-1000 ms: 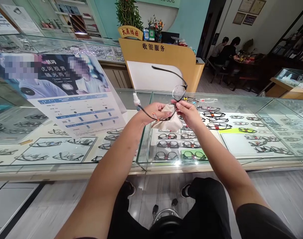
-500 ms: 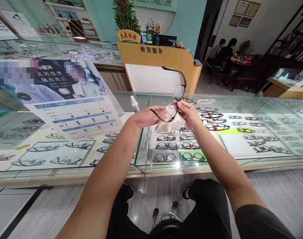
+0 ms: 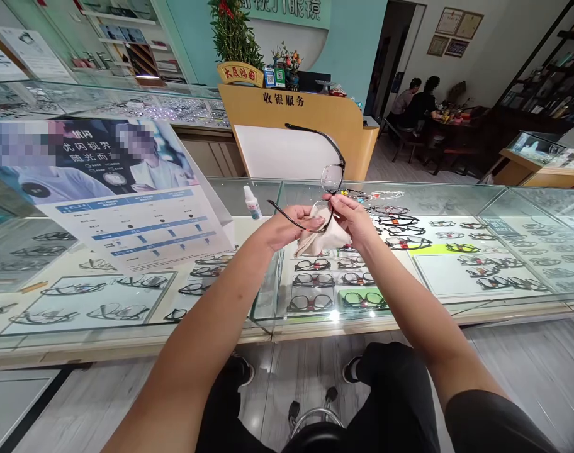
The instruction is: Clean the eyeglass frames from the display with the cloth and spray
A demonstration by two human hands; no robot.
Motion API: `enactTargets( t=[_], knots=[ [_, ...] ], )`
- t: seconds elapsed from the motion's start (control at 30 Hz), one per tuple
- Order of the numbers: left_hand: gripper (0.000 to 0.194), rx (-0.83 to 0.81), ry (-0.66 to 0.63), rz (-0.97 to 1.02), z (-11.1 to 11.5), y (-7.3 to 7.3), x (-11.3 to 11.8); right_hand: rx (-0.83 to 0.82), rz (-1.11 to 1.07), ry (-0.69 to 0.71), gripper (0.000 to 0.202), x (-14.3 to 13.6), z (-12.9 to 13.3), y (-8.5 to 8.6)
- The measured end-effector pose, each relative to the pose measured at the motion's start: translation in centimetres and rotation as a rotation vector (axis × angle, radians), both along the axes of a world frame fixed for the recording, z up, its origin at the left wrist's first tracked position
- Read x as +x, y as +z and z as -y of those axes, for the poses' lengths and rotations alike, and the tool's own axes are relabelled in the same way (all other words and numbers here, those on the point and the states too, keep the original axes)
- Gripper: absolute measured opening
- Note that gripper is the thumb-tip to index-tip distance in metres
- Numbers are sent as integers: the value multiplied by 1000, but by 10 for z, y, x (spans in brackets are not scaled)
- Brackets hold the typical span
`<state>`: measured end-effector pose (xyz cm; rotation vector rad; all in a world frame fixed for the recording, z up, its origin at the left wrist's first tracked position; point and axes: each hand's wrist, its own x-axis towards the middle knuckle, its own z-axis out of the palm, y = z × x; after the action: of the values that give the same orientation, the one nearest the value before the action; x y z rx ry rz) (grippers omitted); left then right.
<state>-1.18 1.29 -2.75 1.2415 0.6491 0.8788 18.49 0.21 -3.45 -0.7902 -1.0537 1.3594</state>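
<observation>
Black-framed glasses (image 3: 342, 165) are held upright on their side over the glass counter, both temples pointing left. My right hand (image 3: 353, 217) is closed on the frame near its bridge. A pale cloth (image 3: 332, 238) hangs between the hands, around the lower lens. My left hand (image 3: 289, 226) pinches the cloth against that lens, its thumb on the near side. One temple passes in front of the left fingers. A small white spray bottle (image 3: 252, 202) stands on the counter, left of the hands.
A large printed sign (image 3: 145, 217) stands at the left on the glass display counter (image 3: 280, 327). Loose glasses (image 3: 400, 229) lie right of my right hand. Rows of frames fill the case. Behind is a wooden reception desk (image 3: 291, 116); two people sit at the far right.
The glasses have tilted and shifted a little to the left with both hands. My left thumb now lies over the cloth at the lower lens. The view has moved slightly.
</observation>
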Motion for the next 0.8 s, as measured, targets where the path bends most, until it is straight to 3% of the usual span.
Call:
enactTargets(
  t=[0.17, 0.37, 0.6, 0.8],
  knots=[
    [56, 18, 112, -9, 2, -1, 7, -10, -37, 3, 58, -7, 4, 0],
    [60, 42, 223, 36, -1, -8, 11, 94, 67, 20, 58, -11, 9, 2],
    [64, -46, 121, 130, -2, -5, 12, 105, -37, 44, 54, -13, 11, 3],
    [56, -48, 36, 81, 2, 1, 4, 75, -96, 41, 49, -12, 12, 2]
  ],
)
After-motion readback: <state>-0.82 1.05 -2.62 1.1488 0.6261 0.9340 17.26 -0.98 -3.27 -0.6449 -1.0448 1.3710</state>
